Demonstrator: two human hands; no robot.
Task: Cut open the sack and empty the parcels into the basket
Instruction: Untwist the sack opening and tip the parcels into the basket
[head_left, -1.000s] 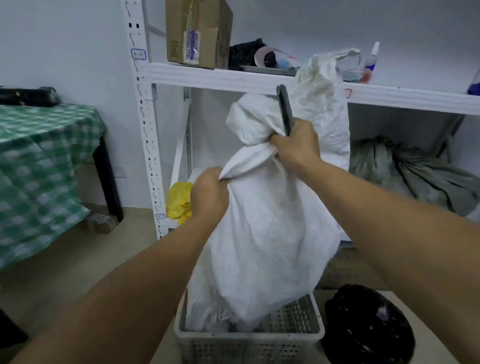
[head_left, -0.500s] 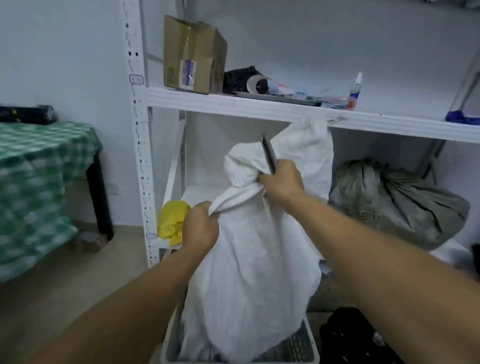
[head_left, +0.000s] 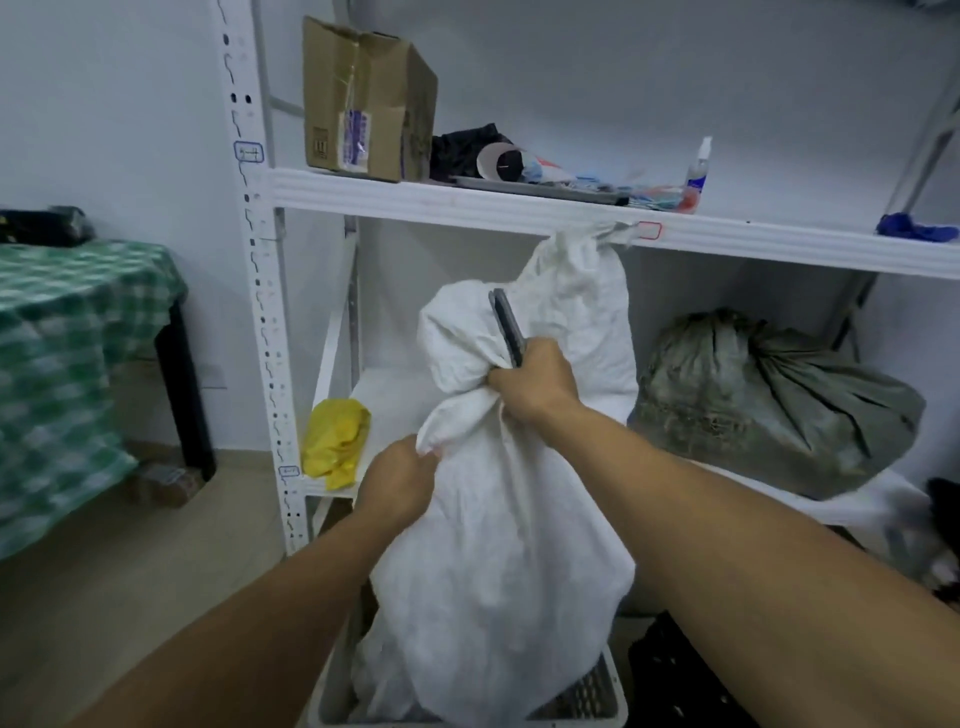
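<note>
The sack (head_left: 493, 545) is gripped by the left hand (head_left: 400, 483); its neck and a cutter (head_left: 506, 327) are clenched in the right hand (head_left: 535, 384).

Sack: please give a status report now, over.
Left hand grips sack fold. Right hand grips bunched sack top plus dark cutter. Sack's lower end in basket; no parcels visible. Nothing blocks basket.

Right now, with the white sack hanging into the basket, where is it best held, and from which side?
Probably the bunched upper end of the sack, taken from the near side, above the bulge. The cloth gathers there into folds that are easy to wrap, which is where the left hand and right hand grip it. The body below, down into the basket, is smooth and rounded.
</note>
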